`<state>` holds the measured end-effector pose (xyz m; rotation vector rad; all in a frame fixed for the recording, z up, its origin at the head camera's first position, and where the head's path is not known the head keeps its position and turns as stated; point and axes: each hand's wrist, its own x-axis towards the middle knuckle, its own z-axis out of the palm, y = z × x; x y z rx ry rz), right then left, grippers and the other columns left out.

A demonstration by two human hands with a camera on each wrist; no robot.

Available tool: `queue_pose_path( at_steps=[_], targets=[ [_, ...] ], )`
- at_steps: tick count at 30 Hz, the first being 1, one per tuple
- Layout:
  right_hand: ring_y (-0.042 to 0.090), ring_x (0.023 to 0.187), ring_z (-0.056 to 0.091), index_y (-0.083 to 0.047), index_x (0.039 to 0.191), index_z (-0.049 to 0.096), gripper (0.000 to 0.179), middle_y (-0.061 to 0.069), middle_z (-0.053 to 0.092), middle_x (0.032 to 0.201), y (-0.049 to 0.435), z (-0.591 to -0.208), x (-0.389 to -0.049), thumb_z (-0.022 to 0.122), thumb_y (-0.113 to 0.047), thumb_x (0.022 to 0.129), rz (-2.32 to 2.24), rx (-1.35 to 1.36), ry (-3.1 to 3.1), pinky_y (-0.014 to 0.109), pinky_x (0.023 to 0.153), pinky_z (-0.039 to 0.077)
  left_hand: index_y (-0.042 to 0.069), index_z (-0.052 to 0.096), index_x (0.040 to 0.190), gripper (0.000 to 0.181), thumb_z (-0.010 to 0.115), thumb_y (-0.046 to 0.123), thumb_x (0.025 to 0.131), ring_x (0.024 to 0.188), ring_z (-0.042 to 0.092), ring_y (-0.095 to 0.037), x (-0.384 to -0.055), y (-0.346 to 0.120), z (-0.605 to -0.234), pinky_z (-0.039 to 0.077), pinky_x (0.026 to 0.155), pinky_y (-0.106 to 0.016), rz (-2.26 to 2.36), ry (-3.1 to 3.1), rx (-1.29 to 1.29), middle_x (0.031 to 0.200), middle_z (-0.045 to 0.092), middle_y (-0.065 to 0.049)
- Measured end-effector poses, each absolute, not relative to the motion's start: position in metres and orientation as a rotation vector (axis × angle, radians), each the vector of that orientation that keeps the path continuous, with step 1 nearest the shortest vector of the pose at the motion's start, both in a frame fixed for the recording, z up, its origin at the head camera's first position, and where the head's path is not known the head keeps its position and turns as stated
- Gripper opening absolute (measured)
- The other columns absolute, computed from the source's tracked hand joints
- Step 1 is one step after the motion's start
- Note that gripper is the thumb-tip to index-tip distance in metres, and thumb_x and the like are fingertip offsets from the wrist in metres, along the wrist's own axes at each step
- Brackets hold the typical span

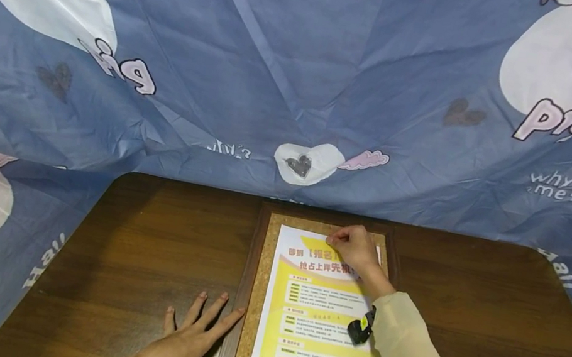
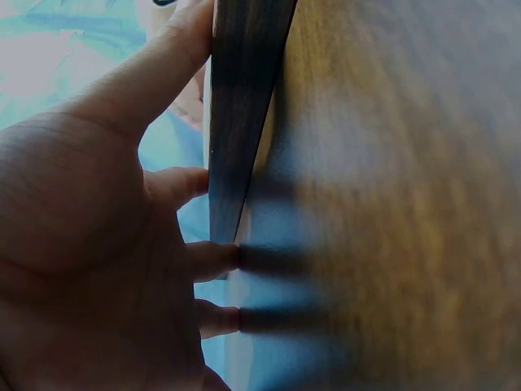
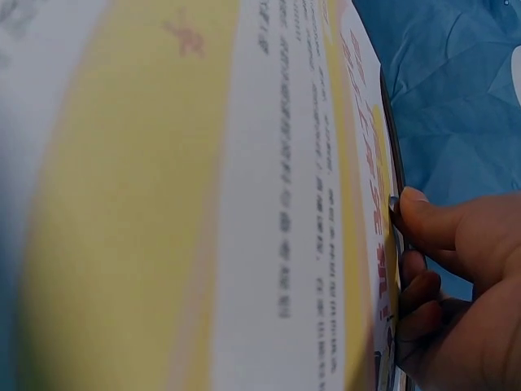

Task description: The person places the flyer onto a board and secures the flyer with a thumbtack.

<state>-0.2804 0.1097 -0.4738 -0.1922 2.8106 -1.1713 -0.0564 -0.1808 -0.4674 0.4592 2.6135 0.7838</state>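
A yellow-and-white printed poster point(image 1: 315, 337) lies on a cork board point(image 1: 255, 301) with a brown wooden frame point(image 1: 240, 298). Near the poster's top edge, my right hand point(image 1: 356, 251) has thumb and fingers drawn together against the paper. The right wrist view shows a small shiny thumbtack point(image 3: 394, 204) at the thumb tip; the fingers partly cover it. My left hand point(image 1: 191, 340) is spread along the board's left side. In the left wrist view, its thumb and index finger touch the frame's side point(image 2: 244, 106), and other fingertips reach the tabletop.
The board rests on a dark brown wooden table point(image 1: 167, 234) with rounded far corners. Behind it hangs a blue printed cloth point(image 1: 259, 71), which also falls at both sides of the table. A small black device point(image 1: 362, 327) is strapped to my right wrist, by the pale sleeve point(image 1: 417, 348).
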Motion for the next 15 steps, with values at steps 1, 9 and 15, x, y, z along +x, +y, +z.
queue_pose_path(
  at_steps=[1,9,15],
  targets=[
    [0.018,0.071,0.06,-0.003,0.092,0.077,0.017,0.005,0.07,0.082,0.1098,-0.474,-0.2806,0.074,-0.02,0.091,-1.175,-0.188,2.81,0.032,0.067,0.048,0.026,0.019,0.16,0.12,0.079,0.066,0.064,0.142,0.0,-0.057,-0.0563,-0.1808,-0.4674,0.0,0.086,-0.089,0.782,2.618,0.461,0.163,0.007,-0.02],
    [0.018,0.068,0.058,-0.004,0.088,0.076,0.013,0.005,0.067,0.077,0.1102,-0.4745,-0.2821,0.076,-0.017,0.089,-1.174,-0.182,2.83,0.03,0.063,0.045,0.026,0.02,0.16,0.12,0.078,0.067,0.063,0.142,0.0,-0.057,-0.0559,-0.181,-0.4677,0.0,0.086,-0.09,0.777,2.631,0.469,0.163,0.008,-0.021],
    [0.018,0.067,0.058,-0.004,0.085,0.075,0.012,0.005,0.066,0.075,0.1093,-0.4742,-0.2823,0.076,-0.016,0.088,-1.194,-0.183,2.851,0.03,0.061,0.045,0.026,0.02,0.159,0.121,0.078,0.068,0.062,0.142,0.0,-0.057,-0.0554,-0.1806,-0.4678,0.0,0.086,-0.09,0.775,2.642,0.473,0.163,0.009,-0.021]
  ],
)
